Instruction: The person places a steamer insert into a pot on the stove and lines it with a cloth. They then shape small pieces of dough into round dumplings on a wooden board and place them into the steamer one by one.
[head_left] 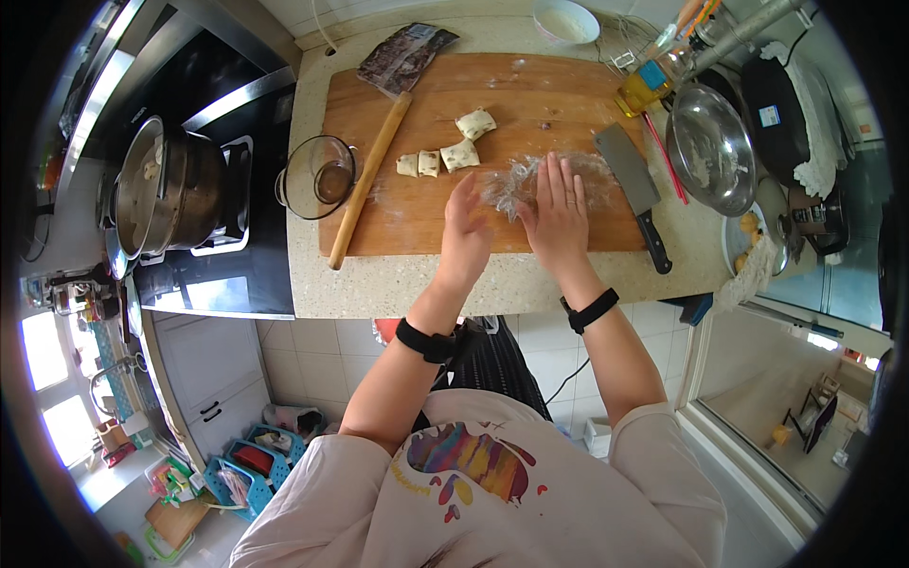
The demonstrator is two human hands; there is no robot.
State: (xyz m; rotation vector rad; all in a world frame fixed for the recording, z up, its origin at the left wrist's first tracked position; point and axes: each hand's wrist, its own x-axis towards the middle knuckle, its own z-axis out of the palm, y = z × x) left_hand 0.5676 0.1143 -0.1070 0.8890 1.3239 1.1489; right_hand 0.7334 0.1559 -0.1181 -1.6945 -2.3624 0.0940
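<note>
My right hand (pixel 559 206) lies flat, fingers extended, over crumpled clear plastic film (pixel 513 186) on a wooden board (pixel 454 234). Just left of the film, my left hand (pixel 467 231) is raised with its fingers loosely curved; nothing shows in it. Several pieces of filled dough (pixel 460 155) sit beyond it on the board. A wooden rolling pin (pixel 371 181) lies slanted at the board's left side, beside a glass cup (pixel 332 183) with a handle. On the right rests a cleaver (pixel 628 167), its black handle over the board's front edge. What lies beneath my right palm is hidden.
A steel pot (pixel 170 192) stands on the stove at left. Along the back are a dark plastic packet (pixel 406 58) and a white bowl (pixel 566 23). At right are an oil bottle (pixel 646 85), a red stick (pixel 665 157), a steel bowl (pixel 710 149) and a plate (pixel 731 245).
</note>
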